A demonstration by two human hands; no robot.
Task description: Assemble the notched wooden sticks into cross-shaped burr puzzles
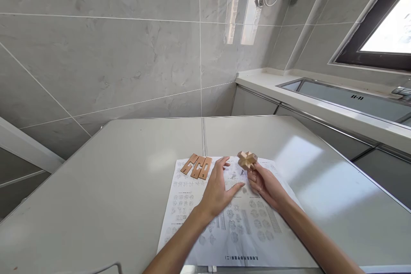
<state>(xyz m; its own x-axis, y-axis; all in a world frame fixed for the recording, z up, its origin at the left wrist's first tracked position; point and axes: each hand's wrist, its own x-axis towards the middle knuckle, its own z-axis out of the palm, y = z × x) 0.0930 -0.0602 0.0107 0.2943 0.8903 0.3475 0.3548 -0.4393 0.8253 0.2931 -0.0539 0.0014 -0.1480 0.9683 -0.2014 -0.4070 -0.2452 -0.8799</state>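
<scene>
A light wooden interlocking burr puzzle is held up in the fingers of my right hand, above the upper right part of a printed sheet. My left hand hovers over the sheet with thumb and fingers spread apart and nothing between them. Just left of it lie three flat brown wooden pieces with cut-outs and dark numerals, side by side. The white instruction sheet carries small diagrams and print that faces away from me; my forearms cover parts of it.
The sheet lies on a pale folding table with a seam down its middle. A grey tiled wall stands behind. To the right are a counter with a sink and a window.
</scene>
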